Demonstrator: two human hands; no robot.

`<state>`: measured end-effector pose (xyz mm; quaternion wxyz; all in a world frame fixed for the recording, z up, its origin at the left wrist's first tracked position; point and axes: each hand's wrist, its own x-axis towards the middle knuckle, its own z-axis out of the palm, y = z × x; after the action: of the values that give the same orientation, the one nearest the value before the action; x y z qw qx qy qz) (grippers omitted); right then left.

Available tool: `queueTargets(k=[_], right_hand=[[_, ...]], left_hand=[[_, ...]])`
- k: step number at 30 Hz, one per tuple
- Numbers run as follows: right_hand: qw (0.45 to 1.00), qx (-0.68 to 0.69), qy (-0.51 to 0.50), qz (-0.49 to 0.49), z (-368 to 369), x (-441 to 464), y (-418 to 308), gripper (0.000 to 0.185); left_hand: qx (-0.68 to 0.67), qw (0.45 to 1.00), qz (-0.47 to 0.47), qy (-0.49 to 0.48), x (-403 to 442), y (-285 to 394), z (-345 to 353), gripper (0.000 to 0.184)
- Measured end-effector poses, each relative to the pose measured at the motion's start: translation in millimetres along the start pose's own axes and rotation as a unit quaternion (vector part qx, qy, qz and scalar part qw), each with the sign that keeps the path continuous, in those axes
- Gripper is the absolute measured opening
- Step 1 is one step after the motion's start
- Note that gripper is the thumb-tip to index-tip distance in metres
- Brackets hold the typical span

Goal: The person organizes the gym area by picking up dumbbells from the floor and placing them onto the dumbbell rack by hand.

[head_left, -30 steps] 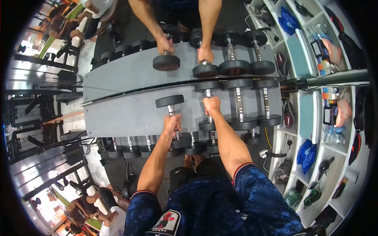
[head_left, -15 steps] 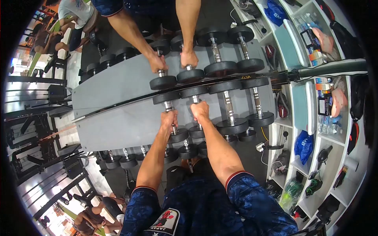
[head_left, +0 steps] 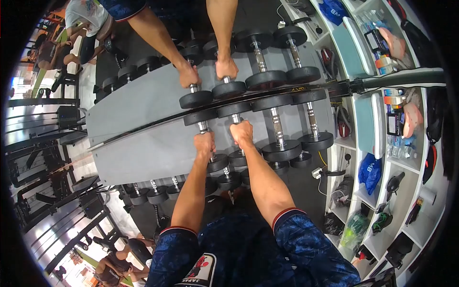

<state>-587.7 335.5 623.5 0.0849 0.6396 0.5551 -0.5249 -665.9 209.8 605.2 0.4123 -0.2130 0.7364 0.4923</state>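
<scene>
Two black dumbbells with metal handles lie side by side on the grey rack shelf (head_left: 138, 158). Around the handle of the left dumbbell (head_left: 200, 116) my left hand (head_left: 204, 142) is closed. My right hand (head_left: 241, 132) grips the right dumbbell (head_left: 234, 109), fingers wrapped and partly hidden under the hand. Just right of it stand two more dumbbells, a near one (head_left: 276, 124) and a farther one (head_left: 312, 117), which neither hand touches. A mirror behind the shelf repeats both hands and the dumbbells.
A lower row of dumbbells (head_left: 157, 193) sits beneath the shelf. On the right, a white shelf unit (head_left: 389, 186) holds a blue bag (head_left: 370, 173), bottles and shoes. Gym machines (head_left: 52, 191) are at left. Another person (head_left: 117, 265) sits at lower left.
Both hands stay on the same two dumbbells, which have barely moved. The view has shifted slightly, and my forearms lie a little differently.
</scene>
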Motion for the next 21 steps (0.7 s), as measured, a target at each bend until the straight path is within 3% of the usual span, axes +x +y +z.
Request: queueTargets(k=[5, 11, 12, 13, 16, 18, 19, 21], right_hand=[[1.000, -0.020, -0.001, -0.003, -2, -3, -1, 0.025], [0.999, -0.019, -0.044, -0.009, -6, -5, 5, 0.030], [0.998, -0.023, -0.046, -0.019, -10, -8, 4, 0.032], [0.995, -0.044, -0.081, -0.028, -16, -12, 5, 0.049], [0.984, -0.110, 0.060, -0.125, -8, -35, 15, 0.063], [0.930, -0.106, 0.149, -0.320, -7, -60, 37, 0.068], [0.893, -0.058, 0.192, -0.402, -16, -90, 44, 0.057], [0.877, 0.020, 0.198, -0.438, -33, -152, 68, 0.037]], left_hand=[[0.031, 0.998, -0.018, 0.045, 8, -2, 4, 0.015], [0.040, 0.999, 0.006, 0.029, 12, -5, 5, 0.014], [0.037, 0.999, 0.006, 0.027, 12, -2, 7, 0.013], [0.035, 0.999, 0.005, 0.025, 10, 0, 7, 0.013], [0.023, 0.999, 0.020, 0.010, 9, -5, 4, 0.012], [0.011, 1.000, 0.028, 0.002, 9, -6, 5, 0.014], [0.021, 1.000, 0.020, -0.013, 10, -5, 4, 0.011], [0.010, 1.000, 0.015, -0.025, 8, -4, 3, 0.012]])
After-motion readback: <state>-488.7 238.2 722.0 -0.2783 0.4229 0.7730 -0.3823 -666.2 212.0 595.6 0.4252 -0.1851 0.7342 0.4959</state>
